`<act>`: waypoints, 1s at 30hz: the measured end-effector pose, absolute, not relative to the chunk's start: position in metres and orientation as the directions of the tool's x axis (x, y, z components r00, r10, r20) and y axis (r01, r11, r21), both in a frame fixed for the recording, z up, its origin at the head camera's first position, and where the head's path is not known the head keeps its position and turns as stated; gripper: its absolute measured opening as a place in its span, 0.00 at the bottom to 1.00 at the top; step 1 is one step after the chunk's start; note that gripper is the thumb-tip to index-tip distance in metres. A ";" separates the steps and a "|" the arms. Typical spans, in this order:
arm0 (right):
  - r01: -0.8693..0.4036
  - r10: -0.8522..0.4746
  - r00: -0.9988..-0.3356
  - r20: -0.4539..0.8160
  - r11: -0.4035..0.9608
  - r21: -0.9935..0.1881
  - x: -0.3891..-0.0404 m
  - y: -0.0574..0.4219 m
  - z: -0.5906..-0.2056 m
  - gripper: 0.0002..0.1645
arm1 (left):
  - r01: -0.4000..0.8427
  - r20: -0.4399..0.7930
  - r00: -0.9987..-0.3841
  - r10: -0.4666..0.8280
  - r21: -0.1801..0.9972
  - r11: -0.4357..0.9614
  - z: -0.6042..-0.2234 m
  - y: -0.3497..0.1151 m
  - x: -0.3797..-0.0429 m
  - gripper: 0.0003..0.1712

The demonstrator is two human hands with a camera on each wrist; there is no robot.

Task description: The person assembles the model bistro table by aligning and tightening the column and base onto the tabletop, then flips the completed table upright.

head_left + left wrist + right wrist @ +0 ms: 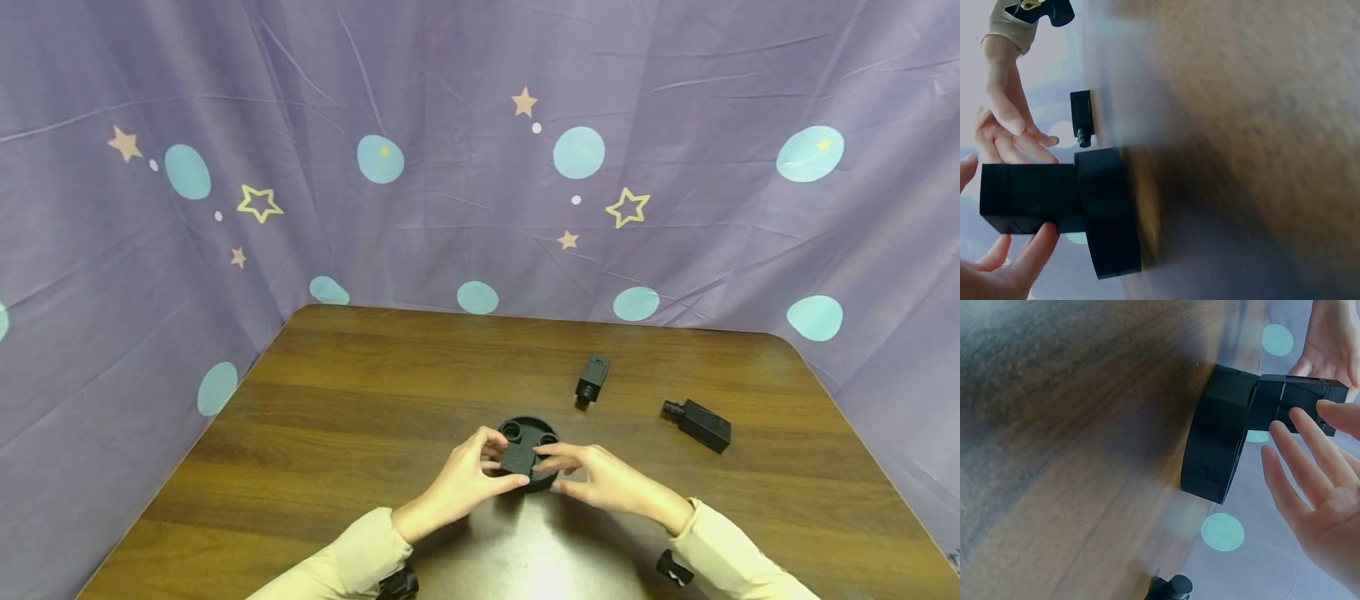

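A round black base (534, 422) sits on the table, with raised ring-shaped sockets (512, 432) on its top. A black rectangular block (517, 459) stands upright on the near part of this base. My left hand (463, 477) grips the block between thumb and fingers from the left. On the other side, my right hand (603, 482) has its fingers loosely extended, with fingertips right at the block. Seen from the right wrist, the block (1300, 400) rises from the base (1219, 434), whose side bears a small marking. The block's lower end is hidden.
Two similar black blocks with narrow threaded-looking ends lie on the wooden table (360, 375): one block (593, 377) beyond the base, another block (703, 425) to its right. A purple patterned curtain (465, 208) hangs around the table's back and sides.
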State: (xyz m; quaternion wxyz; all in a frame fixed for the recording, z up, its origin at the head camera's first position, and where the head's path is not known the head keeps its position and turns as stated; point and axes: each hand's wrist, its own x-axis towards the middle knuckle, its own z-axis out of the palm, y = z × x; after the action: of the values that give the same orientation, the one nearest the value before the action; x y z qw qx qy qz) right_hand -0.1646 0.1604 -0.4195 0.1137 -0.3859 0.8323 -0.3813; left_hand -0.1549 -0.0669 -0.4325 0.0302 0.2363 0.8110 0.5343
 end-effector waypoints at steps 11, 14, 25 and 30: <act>-0.547 -0.698 -0.707 0.116 0.436 -0.715 -0.168 0.174 -0.417 0.25 | 0.370 0.238 -0.905 0.354 0.850 0.376 -0.434 -0.059 -0.155 0.25; -0.550 -0.673 -0.729 0.129 0.463 -0.696 -0.170 0.182 -0.415 0.22 | 0.376 0.247 -0.905 0.347 0.846 0.378 -0.435 -0.059 -0.155 0.25; -0.544 -0.545 -0.811 0.212 0.571 -0.614 -0.181 0.221 -0.417 0.18 | 0.414 0.302 -0.893 0.333 0.841 0.348 -0.434 -0.064 -0.158 0.21; -0.533 -0.475 -0.840 0.263 0.631 -0.563 -0.184 0.242 -0.418 0.17 | 0.423 0.309 -0.889 0.338 0.837 0.348 -0.433 -0.067 -0.160 0.20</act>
State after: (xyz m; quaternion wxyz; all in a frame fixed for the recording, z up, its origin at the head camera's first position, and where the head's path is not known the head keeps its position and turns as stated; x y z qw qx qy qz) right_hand -0.1836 0.2419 -0.4183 -0.0449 -0.2794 0.9020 -0.3261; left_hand -0.1595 -0.0667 -0.4325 -0.0408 0.2318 0.8201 0.5215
